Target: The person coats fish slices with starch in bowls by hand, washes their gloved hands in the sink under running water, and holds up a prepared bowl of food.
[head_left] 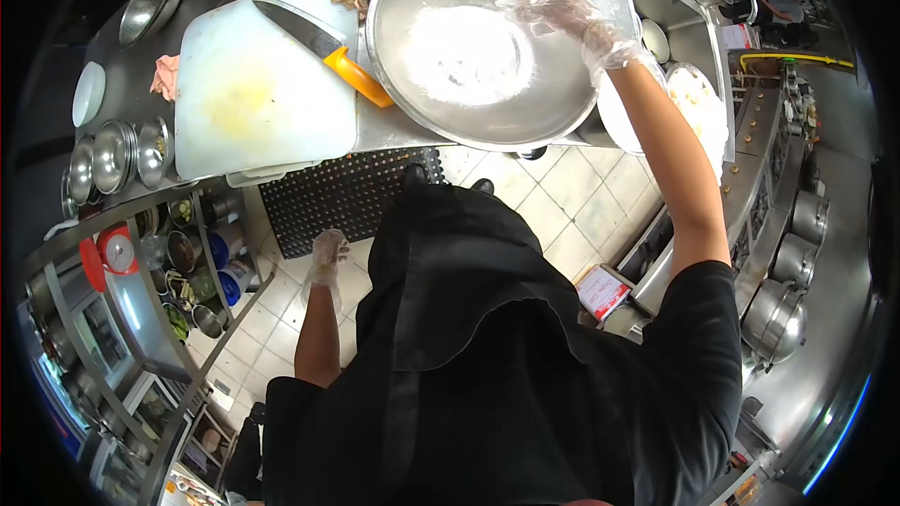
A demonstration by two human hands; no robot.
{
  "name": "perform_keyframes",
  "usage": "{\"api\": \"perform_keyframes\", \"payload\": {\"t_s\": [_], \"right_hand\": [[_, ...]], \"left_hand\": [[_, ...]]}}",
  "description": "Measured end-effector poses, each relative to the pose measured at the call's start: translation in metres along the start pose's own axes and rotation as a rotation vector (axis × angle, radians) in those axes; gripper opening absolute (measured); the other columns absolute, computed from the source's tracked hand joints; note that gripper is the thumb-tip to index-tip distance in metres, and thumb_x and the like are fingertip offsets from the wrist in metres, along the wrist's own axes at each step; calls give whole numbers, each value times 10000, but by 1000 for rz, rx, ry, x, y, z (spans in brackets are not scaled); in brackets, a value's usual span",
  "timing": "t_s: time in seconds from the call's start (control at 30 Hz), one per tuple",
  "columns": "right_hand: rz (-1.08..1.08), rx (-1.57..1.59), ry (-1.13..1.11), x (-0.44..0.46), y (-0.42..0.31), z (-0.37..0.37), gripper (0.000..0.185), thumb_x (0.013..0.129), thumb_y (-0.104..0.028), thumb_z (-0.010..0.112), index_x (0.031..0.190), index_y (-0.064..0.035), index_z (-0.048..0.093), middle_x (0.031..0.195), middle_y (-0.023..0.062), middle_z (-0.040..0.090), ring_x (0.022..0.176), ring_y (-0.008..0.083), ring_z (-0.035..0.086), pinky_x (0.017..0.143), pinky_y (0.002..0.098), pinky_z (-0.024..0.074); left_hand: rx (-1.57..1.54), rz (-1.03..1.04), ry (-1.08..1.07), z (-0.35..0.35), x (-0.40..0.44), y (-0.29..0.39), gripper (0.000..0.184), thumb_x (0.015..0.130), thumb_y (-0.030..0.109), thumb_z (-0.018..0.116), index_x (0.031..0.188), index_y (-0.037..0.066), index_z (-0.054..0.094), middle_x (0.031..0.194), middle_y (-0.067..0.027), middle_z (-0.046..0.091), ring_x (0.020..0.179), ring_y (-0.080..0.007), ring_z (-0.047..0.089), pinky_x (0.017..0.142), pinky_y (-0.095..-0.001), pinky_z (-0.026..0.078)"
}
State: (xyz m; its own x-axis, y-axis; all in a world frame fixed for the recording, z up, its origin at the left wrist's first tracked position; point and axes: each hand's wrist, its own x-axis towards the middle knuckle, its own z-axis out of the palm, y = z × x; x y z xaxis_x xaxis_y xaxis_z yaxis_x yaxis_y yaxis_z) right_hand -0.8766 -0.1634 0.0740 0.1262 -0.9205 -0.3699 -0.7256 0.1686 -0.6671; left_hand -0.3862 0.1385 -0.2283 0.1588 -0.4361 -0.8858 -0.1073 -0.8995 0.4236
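Note:
My right hand (546,6), in a clear plastic glove, is over the right side of a large steel mixing bowl (572,84). Its fingers point left, slightly apart, and I see nothing held in them. White powder (466,54) that looks like flour lies in the bottom of the bowl, with a shallow hollow in its middle. My left hand (328,251), also gloved, hangs low at my side above the floor, fingers loosely bent, with nothing visible in it. Left of the bowl, a knife (323,49) with an orange handle lies on a white cutting board (267,112).
Right of the bowl, a container of pale chunks (692,94) stands by the sink (647,0). Steel bowls (112,155), a white dish (89,94) and a pink cloth (165,78) are on the counter's left. A black rubber mat (328,197) covers part of the tiled floor.

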Motion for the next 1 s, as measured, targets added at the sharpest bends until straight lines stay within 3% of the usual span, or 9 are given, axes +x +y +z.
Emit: {"api": "perform_keyframes", "payload": {"t_s": [0.17,0.27,0.33,0.4,0.53,0.6,0.77,0.93,1.0], "right_hand": [[-310,-366,145,-17,15,-21,642,765,-321,753,1316,-101,507,1208,136,605,895,220,647,869,302,506],[-121,-301,218,-64,13,-53,546,816,-321,702,1289,-105,534,1118,111,656,926,187,645,861,299,502],[-39,162,230,-97,46,-65,465,838,-284,677,1253,-102,569,1007,86,686,882,164,650,820,294,503],[395,-160,163,-146,42,-76,412,841,-263,666,1206,-85,597,978,78,680,856,150,647,810,287,505],[15,-703,224,-173,204,-26,522,786,-207,711,1247,-30,540,1188,189,599,1046,266,608,896,352,498],[-219,-1404,-186,-167,234,-9,457,872,-299,573,1233,-21,540,1259,173,552,1182,294,510,984,381,432],[196,-437,127,-167,202,-39,431,891,-286,552,1236,-27,538,1228,162,572,1151,269,525,959,372,435],[46,-280,102,-153,216,-11,401,914,-268,525,1240,-35,536,1189,149,596,1111,239,544,929,362,439],[233,244,218,-142,210,7,390,923,-262,514,1241,-37,535,1173,143,605,1096,227,552,917,357,440]], "left_hand": [[56,-2,-38,2,9,5,227,796,153,584,999,53,599,840,-61,608,671,-190,621,522,-302,459],[128,-39,-90,3,13,-2,264,807,154,594,1050,52,602,880,-76,624,680,-198,620,534,-311,465],[-26,9,-99,10,4,2,293,818,144,590,1097,53,596,902,-87,633,685,-204,620,544,-324,475],[90,-14,-129,8,35,-25,277,827,140,579,1087,46,590,885,-82,625,683,-204,621,556,-329,485],[151,59,-231,4,31,-17,281,819,141,571,1083,46,587,861,-74,613,703,-201,620,569,-329,482],[226,-3,-209,7,38,-26,260,814,157,565,1054,60,590,836,-63,598,695,-194,611,560,-324,471],[236,7,-171,20,11,17,228,839,176,538,1033,64,581,866,-44,589,692,-165,595,565,-296,457],[257,35,-157,47,1,36,195,851,158,546,1018,65,580,802,-37,585,635,-149,578,531,-272,443],[216,52,-138,62,-4,40,180,852,152,550,1005,63,578,778,-34,581,620,-144,572,519,-264,438]]}}
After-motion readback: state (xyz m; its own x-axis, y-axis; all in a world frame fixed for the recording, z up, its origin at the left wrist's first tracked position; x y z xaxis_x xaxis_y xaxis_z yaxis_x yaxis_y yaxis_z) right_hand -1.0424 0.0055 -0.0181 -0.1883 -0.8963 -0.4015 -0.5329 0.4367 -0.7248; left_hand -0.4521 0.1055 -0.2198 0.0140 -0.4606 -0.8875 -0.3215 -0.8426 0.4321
